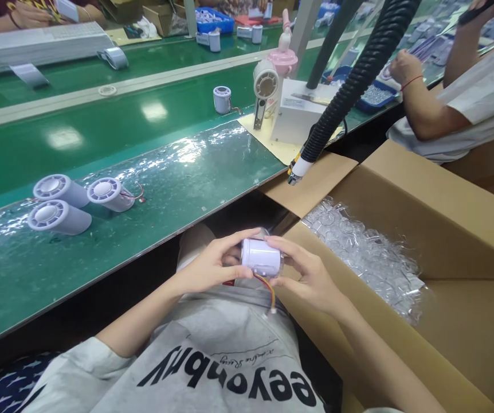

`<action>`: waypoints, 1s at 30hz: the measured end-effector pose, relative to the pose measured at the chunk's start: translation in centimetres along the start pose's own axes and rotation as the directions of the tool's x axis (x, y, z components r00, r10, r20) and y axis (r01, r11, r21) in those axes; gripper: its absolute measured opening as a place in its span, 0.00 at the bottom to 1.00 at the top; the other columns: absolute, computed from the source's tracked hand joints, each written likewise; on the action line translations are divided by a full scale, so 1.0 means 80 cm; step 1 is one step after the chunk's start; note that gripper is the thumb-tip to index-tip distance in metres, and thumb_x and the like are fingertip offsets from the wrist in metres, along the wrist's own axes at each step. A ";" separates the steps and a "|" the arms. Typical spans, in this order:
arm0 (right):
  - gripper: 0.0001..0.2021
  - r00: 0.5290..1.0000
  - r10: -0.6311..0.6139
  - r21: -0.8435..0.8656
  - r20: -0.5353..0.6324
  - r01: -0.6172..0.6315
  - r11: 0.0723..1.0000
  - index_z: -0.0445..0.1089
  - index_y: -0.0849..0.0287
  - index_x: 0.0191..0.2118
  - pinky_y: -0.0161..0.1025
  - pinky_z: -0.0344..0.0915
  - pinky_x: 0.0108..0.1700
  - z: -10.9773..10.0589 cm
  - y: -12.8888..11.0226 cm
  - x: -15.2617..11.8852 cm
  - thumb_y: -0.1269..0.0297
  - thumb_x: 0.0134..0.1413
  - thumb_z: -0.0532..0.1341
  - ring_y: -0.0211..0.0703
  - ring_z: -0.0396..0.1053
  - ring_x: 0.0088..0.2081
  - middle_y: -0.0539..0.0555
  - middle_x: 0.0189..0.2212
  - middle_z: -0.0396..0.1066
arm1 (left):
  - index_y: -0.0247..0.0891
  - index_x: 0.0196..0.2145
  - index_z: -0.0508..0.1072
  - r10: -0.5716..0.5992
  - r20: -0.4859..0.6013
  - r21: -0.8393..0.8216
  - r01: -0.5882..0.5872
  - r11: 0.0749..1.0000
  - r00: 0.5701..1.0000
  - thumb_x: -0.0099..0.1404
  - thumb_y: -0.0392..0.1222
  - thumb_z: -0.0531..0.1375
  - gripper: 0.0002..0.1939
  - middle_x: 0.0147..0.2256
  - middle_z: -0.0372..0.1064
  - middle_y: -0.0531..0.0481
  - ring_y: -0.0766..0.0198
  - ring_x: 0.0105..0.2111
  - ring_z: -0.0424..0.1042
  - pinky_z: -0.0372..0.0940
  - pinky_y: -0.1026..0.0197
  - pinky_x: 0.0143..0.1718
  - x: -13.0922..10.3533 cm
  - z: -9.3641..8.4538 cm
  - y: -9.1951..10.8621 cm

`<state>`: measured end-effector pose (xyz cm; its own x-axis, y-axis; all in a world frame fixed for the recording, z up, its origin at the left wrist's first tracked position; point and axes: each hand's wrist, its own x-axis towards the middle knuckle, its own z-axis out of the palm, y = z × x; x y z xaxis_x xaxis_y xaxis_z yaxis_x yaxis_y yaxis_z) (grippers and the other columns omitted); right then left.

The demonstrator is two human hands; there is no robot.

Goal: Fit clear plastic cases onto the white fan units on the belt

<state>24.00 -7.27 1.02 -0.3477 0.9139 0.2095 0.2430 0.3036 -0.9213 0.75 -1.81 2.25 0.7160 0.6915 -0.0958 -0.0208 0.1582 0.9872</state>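
Observation:
A light purple cylinder (261, 257) lies on its side between my two hands, above my lap. My left hand (212, 263) holds its left end, fingers on top and thumb below. Around its right end the fingers and thumb of my right hand (309, 274) are closed, and clear plastic shows there. Red and yellow wires (271, 292) hang from its underside to a small white connector. On the bench at the left, three similar cylinders (60, 218) lie close together, and one of them has red wires. Another cylinder (222, 100) with wires stands on the green belt.
An open cardboard box (453, 229) at the right holds many clear plastic parts (367, 252). A black corrugated hose (345, 86) hangs over the bench edge (144, 252). Behind it stand a white block (292, 115) and a small fan (266, 86). Another person's arm (423, 103) shows at upper right.

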 end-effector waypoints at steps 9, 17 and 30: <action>0.24 0.981 0.192 0.182 -0.021 -0.185 0.966 0.72 0.44 0.55 0.48 0.74 0.51 0.004 -0.008 -0.006 0.61 0.51 0.71 0.53 0.72 0.50 0.52 0.54 0.71 | 0.49 0.64 0.61 -0.036 0.091 -0.138 0.048 0.989 0.995 0.55 0.34 0.69 0.41 0.62 0.62 0.41 0.50 0.57 0.69 0.67 0.51 0.56 -0.002 -0.003 -0.007; 0.28 0.956 0.290 0.305 -0.032 -0.267 0.914 0.72 0.50 0.56 0.47 0.76 0.44 0.023 0.016 -0.004 0.57 0.46 0.73 0.49 0.76 0.39 0.53 0.43 0.77 | 0.44 0.64 0.61 -0.160 0.081 -0.131 0.170 0.977 0.984 0.51 0.39 0.72 0.44 0.53 0.71 0.41 0.56 0.45 0.75 0.71 0.58 0.43 0.011 -0.008 -0.028; 0.14 0.594 0.608 -0.233 -0.527 -0.789 0.569 0.69 0.63 0.50 0.47 0.73 0.44 -0.187 0.115 -0.048 0.59 0.67 0.57 0.46 0.73 0.42 0.58 0.45 0.72 | 0.25 0.56 0.66 0.403 -0.589 0.800 0.574 0.173 0.700 0.64 0.53 0.51 0.31 0.50 0.68 0.46 0.49 0.54 0.67 0.61 0.48 0.53 0.113 -0.231 0.173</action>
<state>41.10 -3.99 -3.36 0.4182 0.8695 -0.2628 0.6232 -0.4851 -0.6134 -5.97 19.62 12.69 0.0816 0.9633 0.2558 0.9659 -0.1396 0.2179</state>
